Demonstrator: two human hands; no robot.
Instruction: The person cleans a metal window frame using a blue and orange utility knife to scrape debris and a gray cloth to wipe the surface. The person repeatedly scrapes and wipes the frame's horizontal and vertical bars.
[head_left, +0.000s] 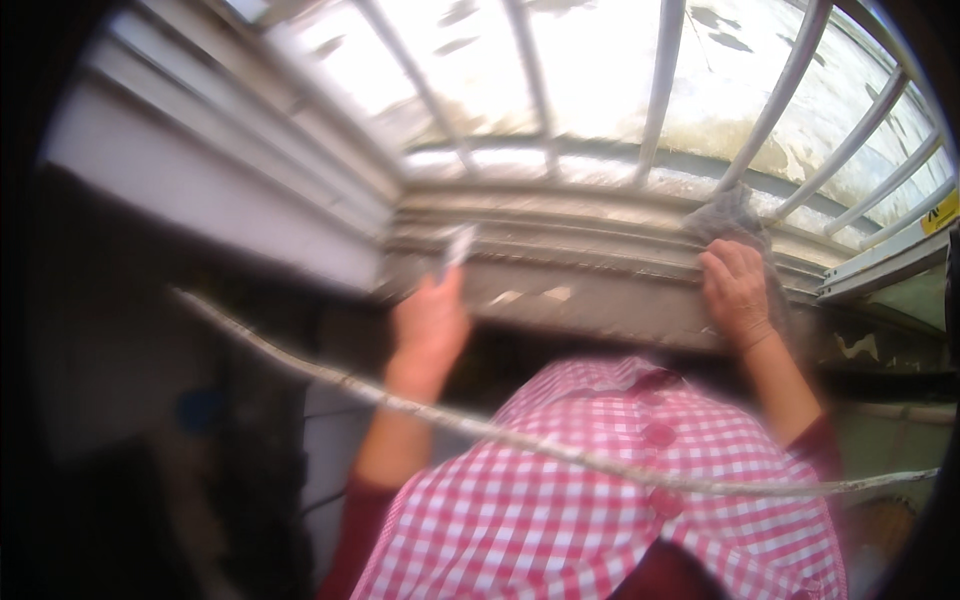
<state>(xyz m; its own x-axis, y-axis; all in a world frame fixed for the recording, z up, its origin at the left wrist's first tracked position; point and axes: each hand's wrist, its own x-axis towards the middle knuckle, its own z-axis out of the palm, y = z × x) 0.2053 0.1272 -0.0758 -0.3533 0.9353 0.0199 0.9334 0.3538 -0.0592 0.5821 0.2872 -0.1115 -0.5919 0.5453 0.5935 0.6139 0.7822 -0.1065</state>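
Observation:
My left hand (431, 319) is closed around a small pale tool (459, 246), blurred so that its kind cannot be told. Its end points at the grooves of the sliding-window track (555, 251). Farther right, my right hand (735, 289) grips a crumpled, greyish, see-through plastic bag (724, 214), which hangs partly behind my wrist and reaches up to the bars. Below the track runs the dusty window sill (600, 300), with several light chipped patches on it.
White metal window bars (660, 97) rise behind the track. A pale rope or thin rod (480, 429) crosses in front of my forearms and checked apron (585, 510). At left stands the white window jamb (240, 187); at right, a window sash's metal frame (885, 262).

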